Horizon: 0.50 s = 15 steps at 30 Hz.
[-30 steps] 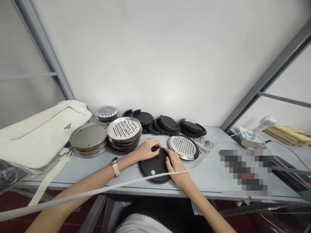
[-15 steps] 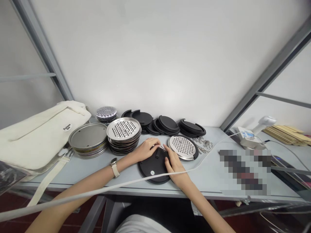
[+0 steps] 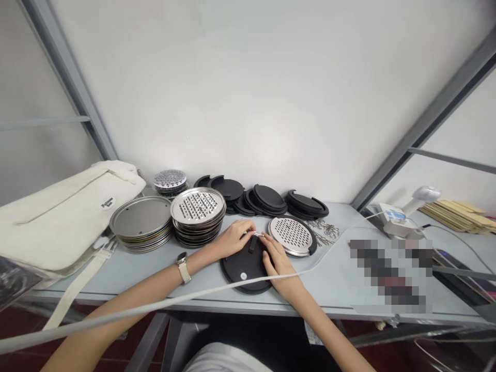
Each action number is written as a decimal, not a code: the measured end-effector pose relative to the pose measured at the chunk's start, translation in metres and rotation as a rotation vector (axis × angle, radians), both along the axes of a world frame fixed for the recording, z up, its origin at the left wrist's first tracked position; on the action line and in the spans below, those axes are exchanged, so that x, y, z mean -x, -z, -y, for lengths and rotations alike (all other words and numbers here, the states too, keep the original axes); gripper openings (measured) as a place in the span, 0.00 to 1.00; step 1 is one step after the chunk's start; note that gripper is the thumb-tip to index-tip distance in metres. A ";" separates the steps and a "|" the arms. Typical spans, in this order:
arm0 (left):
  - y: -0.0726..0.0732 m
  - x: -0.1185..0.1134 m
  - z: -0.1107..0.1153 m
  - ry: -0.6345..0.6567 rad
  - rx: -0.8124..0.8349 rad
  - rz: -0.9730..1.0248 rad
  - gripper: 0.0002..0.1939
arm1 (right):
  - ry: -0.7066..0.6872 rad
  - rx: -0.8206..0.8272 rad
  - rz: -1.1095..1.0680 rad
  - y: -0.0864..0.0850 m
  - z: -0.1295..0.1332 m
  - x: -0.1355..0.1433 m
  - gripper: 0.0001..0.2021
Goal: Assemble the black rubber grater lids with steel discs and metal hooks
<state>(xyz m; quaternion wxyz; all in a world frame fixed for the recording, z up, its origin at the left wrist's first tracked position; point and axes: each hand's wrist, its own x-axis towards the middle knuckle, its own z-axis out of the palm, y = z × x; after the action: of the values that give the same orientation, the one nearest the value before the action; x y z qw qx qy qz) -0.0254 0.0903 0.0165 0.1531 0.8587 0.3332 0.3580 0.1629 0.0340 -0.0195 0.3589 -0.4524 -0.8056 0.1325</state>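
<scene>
A round black disc with a short black strap and a small pale sticker lies at the table's front edge. At its far rim sits a small shiny metal wire piece. My left hand pinches the left end of this piece, its wrist wearing a watch. My right hand has its forefinger against the right end, while the thumb lies bent on the disc. Just beyond my right hand, a perforated metal grater plate rests in a black holder. What the fingertips cover is hidden.
Stacked grater plates, plain metal plates and a cream bag stand left. Black round holders line the wall. Loose wire pieces lie right. A white cable crosses in front of my forearms.
The metal wire piece has swung from slanting to nearly level between my fingertips. Both hands and the disc stay almost in place.
</scene>
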 end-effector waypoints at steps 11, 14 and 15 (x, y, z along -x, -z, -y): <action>0.001 -0.001 -0.002 -0.025 0.004 -0.017 0.05 | 0.040 0.009 -0.032 0.001 0.000 0.001 0.22; 0.001 -0.001 -0.001 -0.032 0.013 -0.017 0.05 | 0.048 -0.002 -0.036 0.001 0.001 0.001 0.21; 0.000 -0.001 -0.001 -0.033 0.017 -0.016 0.05 | 0.050 -0.011 -0.039 0.001 0.001 0.002 0.21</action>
<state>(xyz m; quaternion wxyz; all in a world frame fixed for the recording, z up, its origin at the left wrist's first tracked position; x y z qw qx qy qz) -0.0242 0.0914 0.0162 0.1519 0.8546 0.3515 0.3507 0.1613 0.0333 -0.0202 0.3800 -0.4676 -0.7878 0.1279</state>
